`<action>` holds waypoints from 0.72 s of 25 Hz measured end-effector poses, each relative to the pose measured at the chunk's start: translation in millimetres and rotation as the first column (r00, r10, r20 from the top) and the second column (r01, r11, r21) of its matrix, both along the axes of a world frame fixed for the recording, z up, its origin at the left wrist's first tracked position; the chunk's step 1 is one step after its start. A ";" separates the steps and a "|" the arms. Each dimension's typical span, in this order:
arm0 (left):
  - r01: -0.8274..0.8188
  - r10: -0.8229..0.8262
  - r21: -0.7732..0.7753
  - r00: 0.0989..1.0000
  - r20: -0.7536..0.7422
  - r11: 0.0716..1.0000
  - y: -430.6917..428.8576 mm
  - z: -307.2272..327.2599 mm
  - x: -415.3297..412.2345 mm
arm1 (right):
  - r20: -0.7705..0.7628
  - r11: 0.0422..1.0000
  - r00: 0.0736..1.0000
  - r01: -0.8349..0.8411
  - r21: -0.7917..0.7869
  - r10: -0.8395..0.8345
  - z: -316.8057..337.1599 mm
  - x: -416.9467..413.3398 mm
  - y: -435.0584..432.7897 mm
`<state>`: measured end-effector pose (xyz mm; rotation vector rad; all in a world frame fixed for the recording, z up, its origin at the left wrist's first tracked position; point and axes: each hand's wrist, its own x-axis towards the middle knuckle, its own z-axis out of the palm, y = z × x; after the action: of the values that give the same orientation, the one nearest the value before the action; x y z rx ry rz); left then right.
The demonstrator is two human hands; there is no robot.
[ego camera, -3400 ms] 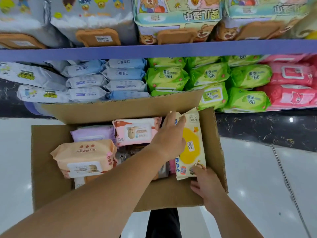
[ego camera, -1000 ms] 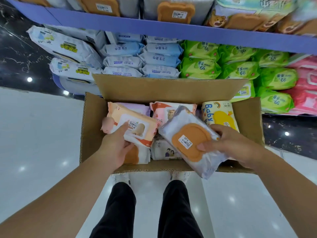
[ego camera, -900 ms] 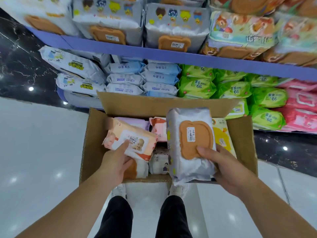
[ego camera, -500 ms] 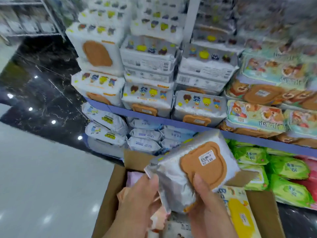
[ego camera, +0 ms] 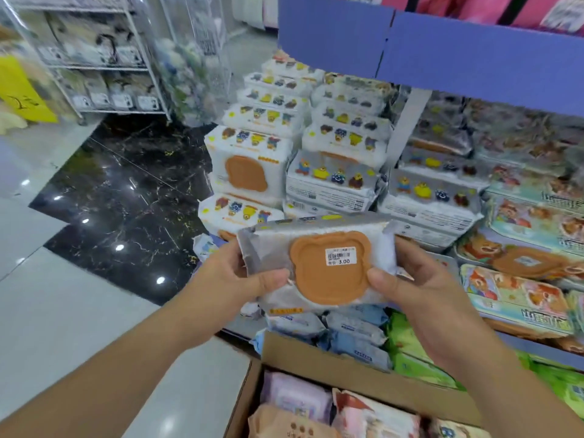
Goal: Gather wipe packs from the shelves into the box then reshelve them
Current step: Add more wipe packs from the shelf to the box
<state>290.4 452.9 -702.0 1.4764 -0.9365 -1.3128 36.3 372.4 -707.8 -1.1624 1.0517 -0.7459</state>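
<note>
A silver wipe pack (ego camera: 316, 267) with an orange bear-shaped lid and a 3.00 price sticker is held up in front of the shelves. My left hand (ego camera: 234, 276) grips its left end, thumb on the front. My right hand (ego camera: 410, 279) grips its right end, thumb on the lid's edge. Below, the cardboard box (ego camera: 347, 371) stands open, with a lilac pack (ego camera: 294, 393), a peach pack (ego camera: 284, 425) and a pink pack (ego camera: 373, 415) showing inside it. Matching white and silver bear-lid packs (ego camera: 249, 165) are stacked on the shelf just beyond the held pack.
Teal bear-print packs (ego camera: 518, 279) fill the shelf at the right; blue packs (ego camera: 354, 336) and green packs (ego camera: 410, 349) lie on the lower shelf behind the box. A purple shelf board (ego camera: 474, 55) overhangs above. A wire rack (ego camera: 94, 58) stands far left on the glossy floor (ego camera: 63, 311).
My left hand let go of the peach pack in the box and took the silver pack's left end. Both hands raised the pack and turned it level, facing the bear-lid stacks.
</note>
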 end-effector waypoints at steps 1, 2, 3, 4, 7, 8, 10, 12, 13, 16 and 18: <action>0.038 -0.037 -0.017 0.997 0.069 0.999 -9.3 2.2 8.6 | -0.009 0.998 0.999 -0.041 -0.044 0.041 4.0 6.2 -7.9; 0.062 -0.057 -0.033 0.989 0.139 0.998 -20.8 3.3 17.4 | -0.016 0.995 0.998 -0.064 -0.071 0.063 3.3 12.0 -18.2; 0.078 -0.068 -0.038 0.974 0.218 0.996 -33.7 1.0 24.5 | -0.045 0.994 0.997 -0.065 -0.089 0.061 0.5 15.7 -28.3; 0.078 -0.060 -0.051 0.955 0.292 0.996 -48.3 -1.3 28.0 | -0.081 0.993 0.996 -0.045 -0.106 0.036 -4.5 16.9 -38.9; 0.081 -0.023 -0.110 0.894 0.448 0.991 -91.2 -21.7 35.8 | -0.139 0.987 0.989 0.024 -0.159 -0.047 -19.8 24.0 -65.8; 0.080 -0.013 -0.121 0.879 0.477 0.989 -101.6 -31.6 37.8 | -0.160 0.984 0.985 0.038 -0.176 -0.067 -25.4 26.7 -69.9; 0.117 -0.044 -0.117 0.866 0.498 0.986 -111.0 -47.2 38.0 | -0.304 0.977 0.950 0.008 -0.211 -0.073 -35.1 32.6 -70.3; 0.145 -0.065 -0.107 0.840 0.539 0.984 -112.3 -58.3 36.9 | -0.457 0.969 0.885 -0.029 -0.244 -0.089 -50.4 36.1 -64.3; 0.146 -0.062 -0.108 0.828 0.558 0.983 -112.1 -59.4 35.9 | -0.501 0.964 0.860 -0.046 -0.260 -0.094 -56.0 35.3 -61.3; 0.116 -0.039 -0.097 0.816 0.577 0.988 -110.3 -60.2 39.9 | -0.510 0.967 0.856 -0.050 -0.249 -0.087 -52.4 38.0 -58.7; 0.094 -0.037 -0.078 0.841 0.541 0.992 -102.9 -59.1 33.7 | -0.536 0.967 0.843 -0.093 -0.235 -0.049 -48.9 34.8 -53.1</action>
<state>324.1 350.0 -761.1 1.7842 -1.4041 -0.8801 71.1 319.4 -756.7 -1.6651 1.4343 -0.5502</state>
